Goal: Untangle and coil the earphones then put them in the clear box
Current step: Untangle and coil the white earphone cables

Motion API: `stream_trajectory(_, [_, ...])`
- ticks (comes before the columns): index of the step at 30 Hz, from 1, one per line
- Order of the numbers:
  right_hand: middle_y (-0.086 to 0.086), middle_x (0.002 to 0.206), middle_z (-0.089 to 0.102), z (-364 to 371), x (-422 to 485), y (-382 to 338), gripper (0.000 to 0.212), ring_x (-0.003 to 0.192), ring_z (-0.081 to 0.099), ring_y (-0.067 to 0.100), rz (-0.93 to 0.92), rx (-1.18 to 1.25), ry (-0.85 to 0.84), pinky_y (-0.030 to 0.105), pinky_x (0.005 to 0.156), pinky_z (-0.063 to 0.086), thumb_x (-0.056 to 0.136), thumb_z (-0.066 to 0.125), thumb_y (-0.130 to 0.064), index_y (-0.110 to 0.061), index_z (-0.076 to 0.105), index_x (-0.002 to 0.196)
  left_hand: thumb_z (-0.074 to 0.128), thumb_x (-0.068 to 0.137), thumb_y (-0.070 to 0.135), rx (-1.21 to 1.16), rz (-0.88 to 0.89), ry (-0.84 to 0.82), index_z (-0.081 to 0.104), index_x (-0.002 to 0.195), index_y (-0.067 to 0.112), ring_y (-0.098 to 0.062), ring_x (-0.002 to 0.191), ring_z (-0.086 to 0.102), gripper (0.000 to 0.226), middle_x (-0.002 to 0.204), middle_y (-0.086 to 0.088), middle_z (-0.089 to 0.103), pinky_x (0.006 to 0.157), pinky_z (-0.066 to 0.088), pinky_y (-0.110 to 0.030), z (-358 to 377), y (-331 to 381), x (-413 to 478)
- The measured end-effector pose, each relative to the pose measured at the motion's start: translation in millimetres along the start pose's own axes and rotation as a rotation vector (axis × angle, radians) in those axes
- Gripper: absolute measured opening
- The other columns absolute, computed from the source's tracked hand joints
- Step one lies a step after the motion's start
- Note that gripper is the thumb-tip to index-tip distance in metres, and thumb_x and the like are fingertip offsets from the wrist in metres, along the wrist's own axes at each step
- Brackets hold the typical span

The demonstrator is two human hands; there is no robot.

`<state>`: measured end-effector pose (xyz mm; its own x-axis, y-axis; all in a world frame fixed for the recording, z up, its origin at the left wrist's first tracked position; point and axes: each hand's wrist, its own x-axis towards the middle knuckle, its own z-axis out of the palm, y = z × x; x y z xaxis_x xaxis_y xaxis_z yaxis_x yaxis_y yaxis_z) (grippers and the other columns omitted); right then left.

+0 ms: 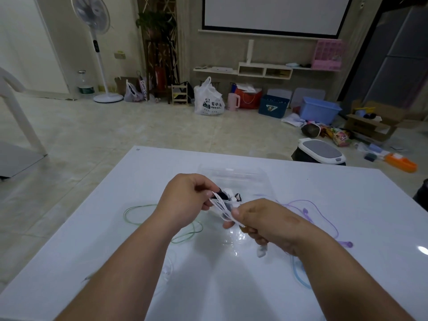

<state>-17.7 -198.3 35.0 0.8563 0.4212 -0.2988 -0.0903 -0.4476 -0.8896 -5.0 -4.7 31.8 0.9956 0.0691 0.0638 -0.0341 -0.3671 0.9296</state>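
White table (92,239) | left grip (185,198) pinches white earphones (220,208) | right grip (266,221) pinches them too

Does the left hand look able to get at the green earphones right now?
Probably not yet: the left hand pinches the white cord stretched to the right hand. The green earphones lie uncovered just beside its wrist, so letting go should free the way.

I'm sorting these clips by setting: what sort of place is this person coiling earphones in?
Probably a home living room: a standing fan, a projector screen above wall shelves, and a shopping bag and blue storage bin on the tiled floor. The left hand and right hand pinch white earphones over a table.
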Motion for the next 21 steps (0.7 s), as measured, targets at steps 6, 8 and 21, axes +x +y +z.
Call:
stream_trajectory(6, [-0.008, 0.063, 0.047, 21, 0, 8, 0.026, 0.055, 0.037, 0.009, 0.021, -0.052, -0.046, 0.028, 0.060, 0.037, 0.098, 0.052, -0.029, -0.022, 0.062, 0.075, 0.059, 0.089, -0.003, 0.033, -0.008, 0.008, 0.073, 0.082, 0.013, -0.010, 0.057, 0.062, 0.022, 0.072, -0.006, 0.069, 0.058, 0.054, -0.016, 3, -6, 3])
stream_trajectory(8, [-0.008, 0.060, 0.046, 25, -1, 14, 0.028, 0.053, 0.034, 0.011, 0.038, 0.022, 0.026, 0.029, 0.056, 0.037, 0.099, 0.049, -0.029, -0.021, 0.057, 0.073, 0.059, 0.090, 0.001, -0.051, -0.048, 0.005, 0.071, 0.089, 0.015, -0.014, 0.062, 0.063, 0.018, 0.080, -0.009, 0.070, 0.065, 0.057, -0.023, 3, -10, 3])
stream_trajectory(21, [-0.004, 0.054, 0.037, 52, -12, 25, 0.026, 0.046, 0.025, 0.012, 0.134, 0.361, 0.198, 0.024, 0.046, 0.020, 0.096, 0.042, -0.017, -0.015, 0.044, 0.070, 0.054, 0.070, 0.018, -0.418, -0.385, -0.466, 0.078, 0.091, 0.012, -0.023, 0.101, 0.065, 0.032, 0.104, -0.007, 0.074, 0.097, 0.040, -0.042, 27, -2, -19])
